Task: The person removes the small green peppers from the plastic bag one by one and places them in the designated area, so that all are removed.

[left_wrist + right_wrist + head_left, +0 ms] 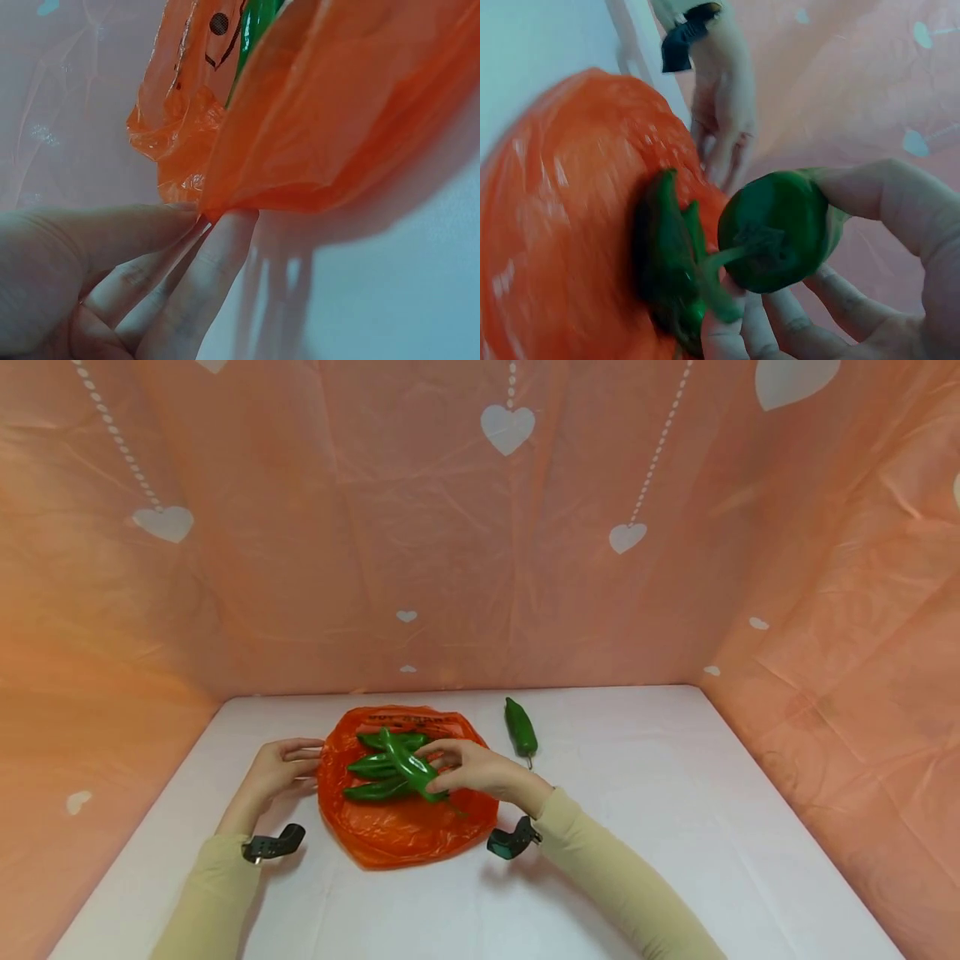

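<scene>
Pepper point(411, 767) in right hand point(480, 770) grip, long axis slanting upper-left to lower-right over bag point(405, 835) | left hand point(281, 768) pinching bag's left edge | spare pepper point(520, 728) upper right on worktop point(675, 827)

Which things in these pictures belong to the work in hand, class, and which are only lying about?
In the work:
right hand gripping a green pepper
left hand pinching the edge of the orange plastic bag
three peppers on the bag
one pepper on the table beside the bag

Only around:
white table
pink heart-print backdrop
</scene>
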Demonstrator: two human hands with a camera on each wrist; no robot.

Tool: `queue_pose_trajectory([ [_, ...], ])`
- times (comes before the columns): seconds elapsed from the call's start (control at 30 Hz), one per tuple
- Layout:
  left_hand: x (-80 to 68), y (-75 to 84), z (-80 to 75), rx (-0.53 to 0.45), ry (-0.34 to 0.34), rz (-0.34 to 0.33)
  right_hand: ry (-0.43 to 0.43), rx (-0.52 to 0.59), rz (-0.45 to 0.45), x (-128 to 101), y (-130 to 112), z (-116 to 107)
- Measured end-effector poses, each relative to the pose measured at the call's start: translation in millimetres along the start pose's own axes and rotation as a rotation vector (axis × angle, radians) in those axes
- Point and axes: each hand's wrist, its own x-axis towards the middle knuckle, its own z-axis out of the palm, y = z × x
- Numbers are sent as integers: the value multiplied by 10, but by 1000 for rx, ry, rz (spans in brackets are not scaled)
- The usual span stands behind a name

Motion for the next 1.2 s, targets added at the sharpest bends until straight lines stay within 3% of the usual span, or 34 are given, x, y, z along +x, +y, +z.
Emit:
queue_pose_trajectory([
  [0.37, -18, -11, -12, 5, -2, -11, 138, 80, -31, -267, 24, -496],
  [0.63, -3, -23, -4, -4, -3, -2, 298, 118, 13, -440, 66, -860],
  [1.2, -10, -7, -11, -8, 0, -8, 521, 135, 77, -748, 301, -1340],
])
